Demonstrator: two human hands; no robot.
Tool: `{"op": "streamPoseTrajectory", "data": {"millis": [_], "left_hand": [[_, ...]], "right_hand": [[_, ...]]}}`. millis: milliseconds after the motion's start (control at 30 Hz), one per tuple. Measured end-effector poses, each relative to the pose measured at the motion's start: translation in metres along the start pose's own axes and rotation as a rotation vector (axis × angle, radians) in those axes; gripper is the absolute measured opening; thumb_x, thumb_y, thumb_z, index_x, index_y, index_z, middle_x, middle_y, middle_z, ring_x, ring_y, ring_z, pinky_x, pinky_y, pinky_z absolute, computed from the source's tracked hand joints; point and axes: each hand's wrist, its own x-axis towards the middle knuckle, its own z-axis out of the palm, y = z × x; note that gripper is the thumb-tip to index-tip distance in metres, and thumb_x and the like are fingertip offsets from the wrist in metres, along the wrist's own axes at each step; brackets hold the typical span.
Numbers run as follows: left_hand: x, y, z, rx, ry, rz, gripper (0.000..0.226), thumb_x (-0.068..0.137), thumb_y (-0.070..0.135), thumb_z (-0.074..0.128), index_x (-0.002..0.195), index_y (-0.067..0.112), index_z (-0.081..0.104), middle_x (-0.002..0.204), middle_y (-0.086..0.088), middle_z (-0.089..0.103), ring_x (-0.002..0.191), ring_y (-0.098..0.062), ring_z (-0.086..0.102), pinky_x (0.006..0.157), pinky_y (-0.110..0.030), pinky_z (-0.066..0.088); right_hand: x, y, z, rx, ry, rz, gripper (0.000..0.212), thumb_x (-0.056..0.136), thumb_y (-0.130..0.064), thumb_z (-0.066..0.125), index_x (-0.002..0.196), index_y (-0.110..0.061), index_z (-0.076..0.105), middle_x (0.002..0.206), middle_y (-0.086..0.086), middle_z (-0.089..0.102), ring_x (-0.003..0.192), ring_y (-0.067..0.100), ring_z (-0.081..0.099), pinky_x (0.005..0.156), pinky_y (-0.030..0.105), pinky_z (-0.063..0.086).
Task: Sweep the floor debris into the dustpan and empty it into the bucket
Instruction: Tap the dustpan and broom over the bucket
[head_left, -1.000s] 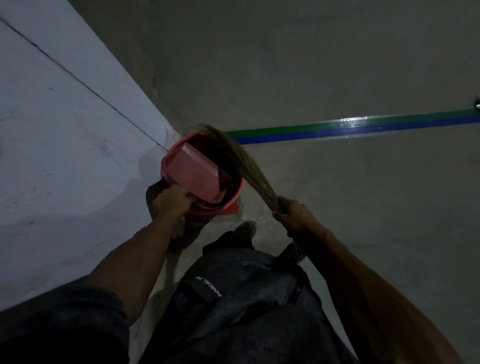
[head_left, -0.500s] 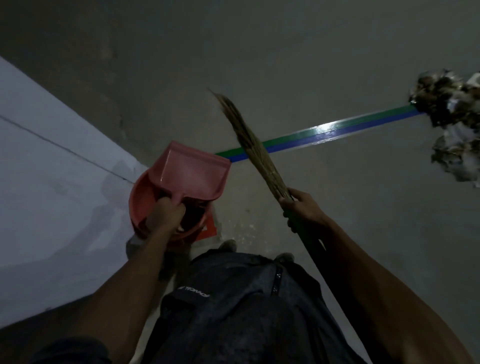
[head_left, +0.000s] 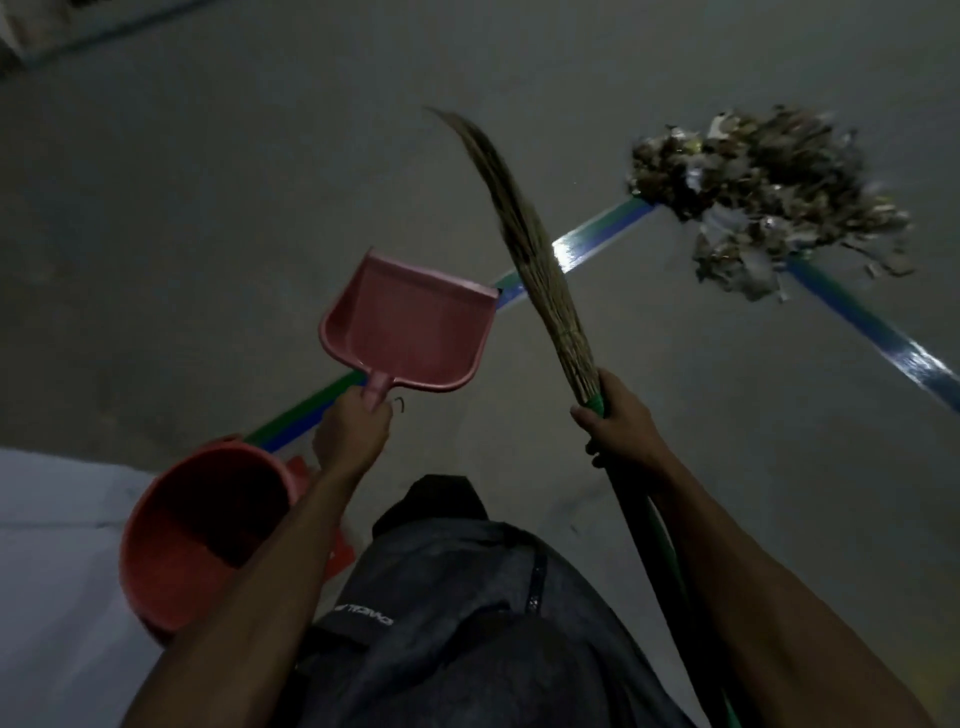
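One dustpan (head_left: 410, 325), one broom (head_left: 540, 275), one bucket (head_left: 156, 566).

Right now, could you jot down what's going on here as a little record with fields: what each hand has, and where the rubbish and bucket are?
left hand: grips the handle of the pink plastic dustpan, held in the air
dustpan contents: looks empty
right hand: grips the straw broom with green handle, bristles pointing up and away
debris: pile of dry leaves and scraps on the grey floor, far right, across the blue-green floor stripe
bucket: red plastic bucket, lower left
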Motion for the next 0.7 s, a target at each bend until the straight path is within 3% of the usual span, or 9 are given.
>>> {"op": "streamPoseTrajectory", "data": {"millis": [100, 167, 233, 367, 533, 700], "left_hand": [[0.011, 0.056, 0.027, 0.107, -0.002, 0.161, 0.022, 0.088, 0.031, 0.053, 0.077, 0.012, 0.057, 0.080, -0.009, 0.061, 0.070, -0.029, 0.058, 0.057, -0.031, 0.038], [0.022, 0.093, 0.050, 0.169, -0.028, 0.272, 0.024, 0.092, 0.031, 0.052, 0.081, 0.009, 0.056, 0.086, -0.012, 0.060, 0.072, -0.029, 0.057, 0.057, -0.031, 0.036], [0.035, 0.129, 0.078, 0.230, -0.040, 0.369, 0.026, 0.096, 0.032, 0.049, 0.094, 0.007, 0.057, 0.095, -0.014, 0.058, 0.077, -0.029, 0.056, 0.060, -0.032, 0.038], [0.069, 0.204, 0.140, 0.363, -0.043, 0.528, 0.034, 0.101, 0.032, 0.041, 0.126, 0.012, 0.049, 0.110, -0.014, 0.053, 0.087, -0.030, 0.054, 0.067, -0.038, 0.044], [0.111, 0.308, 0.206, 0.475, -0.015, 0.611, 0.031, 0.101, 0.030, 0.041, 0.108, 0.002, 0.051, 0.100, -0.019, 0.058, 0.084, -0.034, 0.056, 0.066, -0.041, 0.038], [0.140, 0.415, 0.250, 0.613, -0.129, 0.559, 0.033, 0.097, 0.029, 0.044, 0.119, 0.004, 0.044, 0.116, -0.018, 0.051, 0.100, -0.035, 0.053, 0.081, -0.047, 0.044]], "right_hand": [[0.009, 0.018, -0.040, -0.053, 0.102, 0.052, 0.063, 0.095, -0.034, 0.056, 0.149, -0.035, 0.025, 0.119, 0.007, 0.058, 0.078, 0.025, 0.063, 0.045, 0.030, 0.054], [0.018, 0.030, -0.067, -0.091, 0.169, 0.072, 0.068, 0.097, -0.034, 0.054, 0.155, -0.029, 0.019, 0.136, 0.010, 0.053, 0.099, 0.033, 0.061, 0.067, 0.044, 0.060], [0.032, 0.042, -0.095, -0.113, 0.221, 0.095, 0.070, 0.098, -0.033, 0.054, 0.156, -0.024, 0.018, 0.144, 0.013, 0.048, 0.114, 0.037, 0.056, 0.085, 0.054, 0.055], [0.078, 0.067, -0.159, -0.135, 0.270, 0.173, 0.070, 0.098, -0.033, 0.054, 0.156, -0.021, 0.017, 0.143, 0.016, 0.045, 0.118, 0.039, 0.052, 0.088, 0.057, 0.053], [0.134, 0.090, -0.248, -0.144, 0.270, 0.283, 0.071, 0.099, -0.035, 0.051, 0.157, -0.022, 0.013, 0.148, 0.014, 0.042, 0.121, 0.038, 0.051, 0.091, 0.055, 0.051], [0.174, 0.108, -0.330, -0.129, 0.319, 0.365, 0.072, 0.098, -0.035, 0.053, 0.157, -0.023, 0.013, 0.149, 0.013, 0.041, 0.122, 0.036, 0.051, 0.092, 0.053, 0.052]]}}
